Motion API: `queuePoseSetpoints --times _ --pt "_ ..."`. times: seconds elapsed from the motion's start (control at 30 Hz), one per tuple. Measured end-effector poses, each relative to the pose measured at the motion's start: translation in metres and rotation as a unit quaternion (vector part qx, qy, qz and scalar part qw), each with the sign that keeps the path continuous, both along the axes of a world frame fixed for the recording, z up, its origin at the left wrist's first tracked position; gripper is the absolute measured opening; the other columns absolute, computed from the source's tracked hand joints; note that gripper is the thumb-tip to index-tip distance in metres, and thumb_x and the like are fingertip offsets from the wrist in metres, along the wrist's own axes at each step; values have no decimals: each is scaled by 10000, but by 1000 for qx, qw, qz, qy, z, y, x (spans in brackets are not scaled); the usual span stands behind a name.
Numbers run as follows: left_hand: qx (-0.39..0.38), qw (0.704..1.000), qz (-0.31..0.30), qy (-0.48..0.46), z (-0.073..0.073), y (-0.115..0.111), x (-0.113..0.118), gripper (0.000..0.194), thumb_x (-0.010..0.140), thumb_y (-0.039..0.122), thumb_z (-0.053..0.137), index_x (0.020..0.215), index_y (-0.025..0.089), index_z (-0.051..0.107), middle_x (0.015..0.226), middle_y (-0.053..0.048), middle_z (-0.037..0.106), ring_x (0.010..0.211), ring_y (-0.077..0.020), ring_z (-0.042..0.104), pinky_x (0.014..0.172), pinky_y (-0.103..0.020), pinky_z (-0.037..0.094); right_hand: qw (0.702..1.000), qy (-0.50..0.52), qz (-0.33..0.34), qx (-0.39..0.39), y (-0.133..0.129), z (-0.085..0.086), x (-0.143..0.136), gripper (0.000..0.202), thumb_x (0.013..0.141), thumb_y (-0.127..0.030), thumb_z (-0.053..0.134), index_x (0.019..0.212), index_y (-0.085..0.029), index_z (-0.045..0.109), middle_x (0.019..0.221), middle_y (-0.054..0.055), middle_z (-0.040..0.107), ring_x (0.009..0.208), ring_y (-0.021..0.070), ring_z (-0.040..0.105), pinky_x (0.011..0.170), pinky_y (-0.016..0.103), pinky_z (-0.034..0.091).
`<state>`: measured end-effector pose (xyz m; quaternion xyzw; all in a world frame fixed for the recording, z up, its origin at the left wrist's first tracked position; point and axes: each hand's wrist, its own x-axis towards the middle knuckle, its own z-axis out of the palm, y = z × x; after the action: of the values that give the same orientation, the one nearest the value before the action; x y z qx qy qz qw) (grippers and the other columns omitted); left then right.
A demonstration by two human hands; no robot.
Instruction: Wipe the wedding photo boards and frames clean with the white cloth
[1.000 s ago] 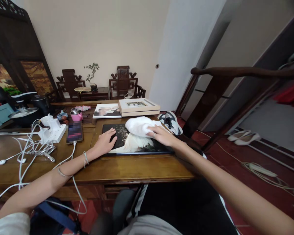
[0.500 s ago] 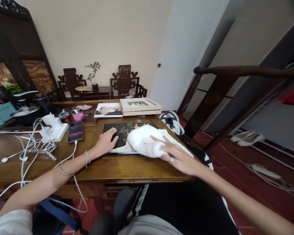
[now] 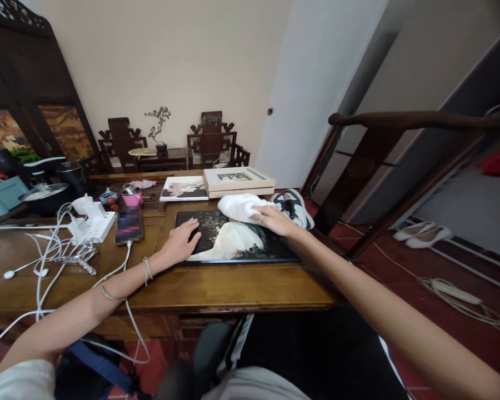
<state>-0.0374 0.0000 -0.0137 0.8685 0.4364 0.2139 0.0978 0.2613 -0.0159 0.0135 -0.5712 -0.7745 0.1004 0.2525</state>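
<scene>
A dark photo panel with a picture of a pale flowing dress lies flat on the wooden table. My left hand rests on its left edge, fingers stretched out, with nothing held. My right hand grips a fluffy white cloth, which lies bunched over the far edge of the panel. The cloth and my right arm hide the panel's upper right part.
Behind the panel lie a white photo book and a cream box. Leftward are a phone on a cable, a white power strip, tangled cables and a pink mug. Sneakers show past the table's right end.
My right hand has slid the white cloth away from me, from the panel's near right part to its far edge, uncovering the dress picture. My left hand has stayed in place.
</scene>
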Motion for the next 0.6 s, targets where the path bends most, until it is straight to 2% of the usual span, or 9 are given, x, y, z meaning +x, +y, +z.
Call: queuePoseSetpoints --times 0.07,0.17,0.23,0.33,0.4,0.47,0.53,0.6 --pt "0 1000 0 3 0 0 0 415 943 324 408 1305 163 532 1445 -100 462 1379 -206 370 1128 -424 314 1000 2 -14 8 11 -1 -2 255 822 -333 379 745 -205 586 900 69 686 896 275 587 851 402 430" --pt "-2 1000 5 9 0 0 0 420 946 319 406 1310 149 527 1444 -100 463 1380 -201 368 1132 -417 310 1000 -5 -10 8 0 -5 -6 260 839 -331 381 761 -211 597 908 69 694 936 296 599 946 467 386" --pt "-1 1000 8 12 0 -1 1 422 948 317 405 1315 146 522 1447 -101 458 1380 -202 368 1132 -420 310 1000 -12 12 10 -23 -8 -8 269 860 -341 383 783 -218 610 978 68 704 1061 318 583 1047 527 294" --pt "2 1000 15 15 1 -2 2 416 950 311 404 1319 157 518 1452 -94 453 1381 -209 368 1129 -434 313 999 -17 51 7 -72 -14 -9 271 879 -364 407 825 -227 634 1245 73 637 1305 332 429 1127 561 169" --pt "0 1000 19 16 2 -4 2 409 949 304 407 1316 165 522 1453 -90 453 1382 -209 366 1131 -433 308 998 -12 58 -11 -106 -15 -9 280 881 -404 438 895 -234 660 1410 65 512 1380 338 321 1133 569 165" --pt "-4 1000 19 17 3 -6 2 406 947 293 412 1312 160 527 1454 -93 452 1382 -208 364 1135 -423 301 997 -5 66 -36 -132 -13 -9 311 882 -450 456 975 -250 676 1481 47 421 1401 346 276 1134 569 176" --pt "-7 1000 16 14 5 -7 2 405 944 283 416 1310 151 530 1453 -100 453 1383 -207 362 1138 -417 297 995 3 87 -55 -144 -9 -10 332 886 -477 449 996 -265 681 1473 38 433 1390 347 301 1135 555 191" --pt "-7 1000 14 11 7 -8 3 404 943 276 414 1309 151 532 1449 -101 457 1382 -206 365 1137 -417 297 993 11 96 -61 -138 -5 -11 327 880 -480 446 943 -266 684 1405 47 520 1357 354 357 1127 544 223"
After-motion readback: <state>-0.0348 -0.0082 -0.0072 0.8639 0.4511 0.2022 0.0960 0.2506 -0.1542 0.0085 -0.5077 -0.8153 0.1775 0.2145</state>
